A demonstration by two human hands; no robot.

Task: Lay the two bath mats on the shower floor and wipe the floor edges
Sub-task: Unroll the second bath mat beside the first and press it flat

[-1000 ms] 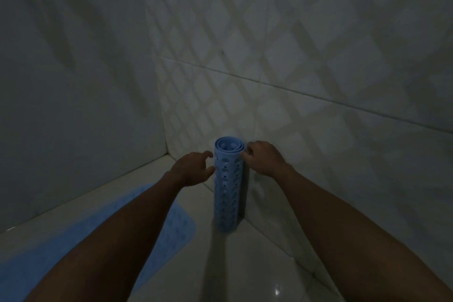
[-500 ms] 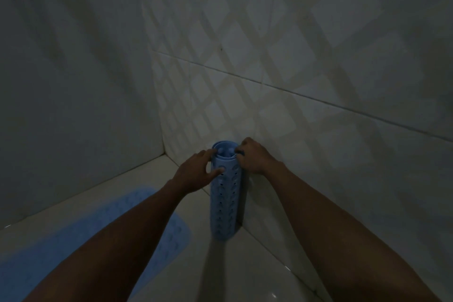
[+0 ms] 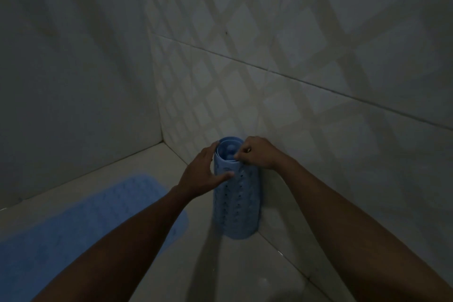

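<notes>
A rolled-up blue bath mat [image 3: 236, 211] with small holes stands upright on the shower floor, against the right wall. My left hand [image 3: 203, 174] wraps round the roll's upper left side, thumb across its front. My right hand [image 3: 257, 153] pinches the roll's top rim on the right. A second blue bath mat [image 3: 81, 225] lies flat on the floor at the left, partly hidden by my left forearm.
The white shower floor [image 3: 220, 270] meets a plain wall [image 3: 73, 81] at the left and a diamond-patterned tiled wall [image 3: 306, 68] at the right. The corner lies just behind the roll. The light is dim.
Both hands have closed in on the roll's top. My left hand moved from beside it to round its side, and my right fingers now pinch the rim.
</notes>
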